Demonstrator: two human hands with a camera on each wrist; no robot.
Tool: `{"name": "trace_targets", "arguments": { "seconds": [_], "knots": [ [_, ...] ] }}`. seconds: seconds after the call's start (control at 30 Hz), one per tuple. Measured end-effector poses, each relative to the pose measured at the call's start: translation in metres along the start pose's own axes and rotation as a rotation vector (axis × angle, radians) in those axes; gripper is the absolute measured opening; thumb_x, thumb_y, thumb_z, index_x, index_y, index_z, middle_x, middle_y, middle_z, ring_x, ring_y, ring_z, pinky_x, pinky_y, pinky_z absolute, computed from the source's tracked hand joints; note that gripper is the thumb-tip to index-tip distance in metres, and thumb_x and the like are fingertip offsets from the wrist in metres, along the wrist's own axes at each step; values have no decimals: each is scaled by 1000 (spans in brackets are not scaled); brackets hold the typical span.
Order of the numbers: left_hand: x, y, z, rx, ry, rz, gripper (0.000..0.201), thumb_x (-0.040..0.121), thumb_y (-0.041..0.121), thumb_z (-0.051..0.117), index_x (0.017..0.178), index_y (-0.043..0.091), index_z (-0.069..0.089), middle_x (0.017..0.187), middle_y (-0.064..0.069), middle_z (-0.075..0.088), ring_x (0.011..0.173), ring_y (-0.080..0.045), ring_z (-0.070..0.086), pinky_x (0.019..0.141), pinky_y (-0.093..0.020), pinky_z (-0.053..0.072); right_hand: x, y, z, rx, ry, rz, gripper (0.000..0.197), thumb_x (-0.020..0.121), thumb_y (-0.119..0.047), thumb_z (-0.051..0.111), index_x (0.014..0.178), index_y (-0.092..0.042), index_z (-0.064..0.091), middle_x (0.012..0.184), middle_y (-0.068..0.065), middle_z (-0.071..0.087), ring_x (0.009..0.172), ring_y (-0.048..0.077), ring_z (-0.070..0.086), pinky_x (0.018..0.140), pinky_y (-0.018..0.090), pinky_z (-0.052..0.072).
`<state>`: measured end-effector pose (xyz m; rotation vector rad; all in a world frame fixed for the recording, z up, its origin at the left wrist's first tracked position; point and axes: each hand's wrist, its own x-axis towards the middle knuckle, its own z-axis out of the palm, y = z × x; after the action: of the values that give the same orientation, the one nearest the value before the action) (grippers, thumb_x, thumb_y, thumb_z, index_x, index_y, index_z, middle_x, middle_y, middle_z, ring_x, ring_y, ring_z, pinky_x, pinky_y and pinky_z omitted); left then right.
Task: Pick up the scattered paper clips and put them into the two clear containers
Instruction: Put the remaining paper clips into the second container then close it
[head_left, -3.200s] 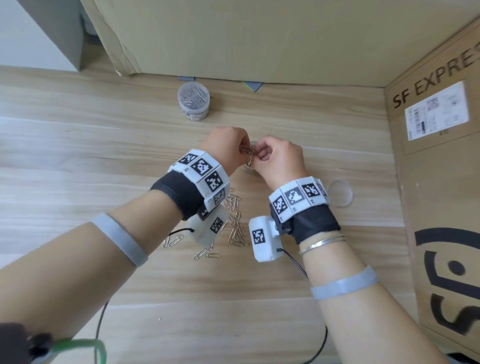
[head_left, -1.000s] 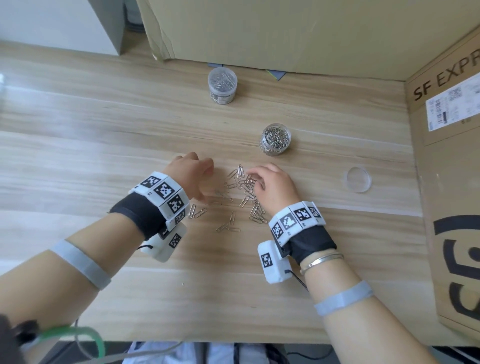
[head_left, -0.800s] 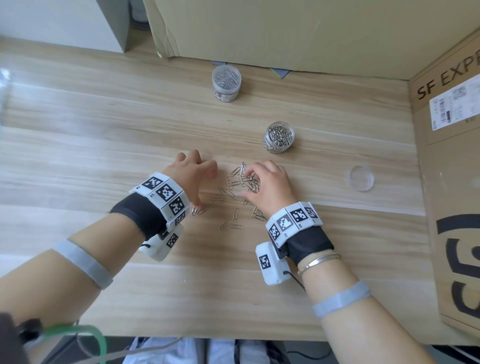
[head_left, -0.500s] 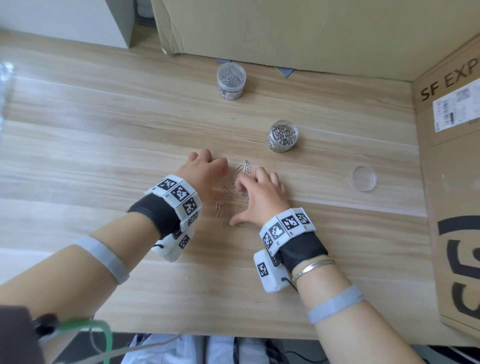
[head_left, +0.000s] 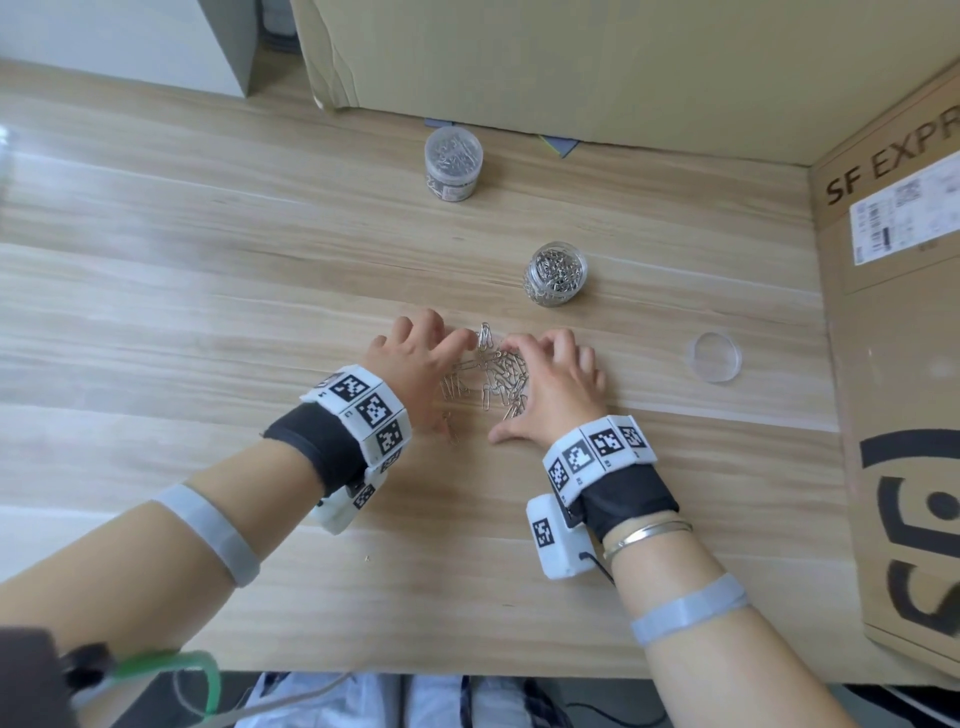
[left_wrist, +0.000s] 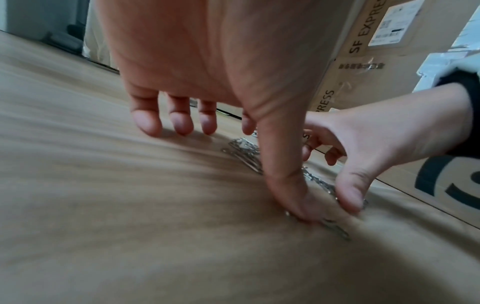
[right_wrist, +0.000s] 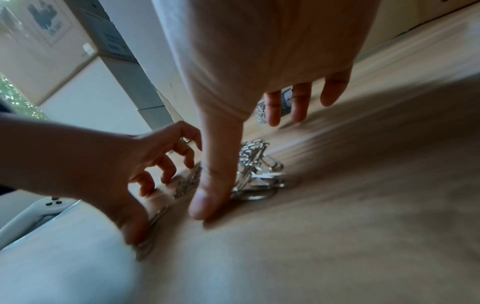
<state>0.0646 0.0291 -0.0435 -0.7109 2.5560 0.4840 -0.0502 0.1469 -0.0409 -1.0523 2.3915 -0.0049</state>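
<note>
Paper clips (head_left: 488, 376): loose heap on wooden table (head_left: 208, 291), partly hidden between cupped hands. Left hand (head_left: 415, 364), right hand (head_left: 553, 384): fingers spread, relaxed, thumbs pressing the table, grasping nothing. Open container (head_left: 556, 273), capped container (head_left: 453, 163): beyond, holding clips. Wrist views blurred.

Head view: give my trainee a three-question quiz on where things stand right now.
1. True or false: the nearer container has its lid on.
2. Where does the loose paper clip pile lie? A) inside the far container B) between the left hand and right hand C) on the round lid
3. Fill in: the round lid lies to the ____ of the right hand.

Key: 1 false, its mouth is open and clips show. 2 B, both hands cup the pile on the table. 3 right.
</note>
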Motion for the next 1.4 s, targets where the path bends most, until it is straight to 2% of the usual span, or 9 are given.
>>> {"name": "trace_targets", "arguments": {
  "seconds": [0.13,0.2,0.37,0.5,0.63,0.9,1.17,1.3,1.4],
  "knots": [
    [10,3,1,-177,62,-42,92,61,37,81,135,28,28,129,-5,36,117,-26,43,95,-39,45,5,2,2,123,34,15,102,48,-43,88,136,-38,36,126,3,38,115,25,38,100,32,34],
    [15,4,0,-253,70,-26,84,69,33,77,137,25,29,130,-7,37,119,-27,43,97,-40,45,10,3,1,186,35,22,93,57,-37,86,138,-29,40,127,6,42,117,25,41,101,30,34],
    [26,8,-5,-347,104,25,65,76,26,72,132,14,43,129,-10,45,114,-29,52,94,-35,42,20,-2,-3,215,30,-33,52,75,-17,75,123,-16,57,123,4,54,110,20,56,88,20,36],
    [32,13,-8,-348,102,40,47,80,16,68,123,9,52,124,-11,51,109,-30,55,90,-33,43,23,-6,-5,219,64,-55,30,79,-9,67,109,-12,64,111,6,63,100,23,60,84,28,43],
    [35,18,-8,-358,101,59,30,83,11,62,112,5,58,115,-14,56,103,-32,58,87,-37,44,27,-8,-9,180,52,-51,22,81,-9,61,103,-13,65,103,7,66,96,25,61,81,30,45],
    [45,21,-14,-284,-15,59,27,87,12,55,113,7,59,113,-13,58,104,-30,57,86,-34,44,33,-9,-16,264,-10,27,18,78,-11,62,95,-16,67,91,3,71,93,23,64,77,27,47],
    [52,26,-22,-283,-38,54,25,88,16,55,112,7,59,113,-13,58,104,-30,58,85,-33,44,37,-4,-21,331,-7,36,16,75,-7,62,89,-15,67,60,-10,51,75,18,57,66,21,40],
    [59,34,-37,-316,29,80,23,88,16,57,108,7,61,110,-14,61,102,-31,59,86,-35,45,41,5,-35,405,80,30,13,75,-7,65,86,-14,68,68,-6,57,69,12,54,63,18,38],
    [69,42,-55,-331,95,98,22,88,15,56,107,6,61,110,-15,62,103,-31,58,87,-36,44,49,12,-53,435,149,16,14,75,-8,65,88,-14,69,68,-6,57,66,10,53,53,15,36]
  ]
}}
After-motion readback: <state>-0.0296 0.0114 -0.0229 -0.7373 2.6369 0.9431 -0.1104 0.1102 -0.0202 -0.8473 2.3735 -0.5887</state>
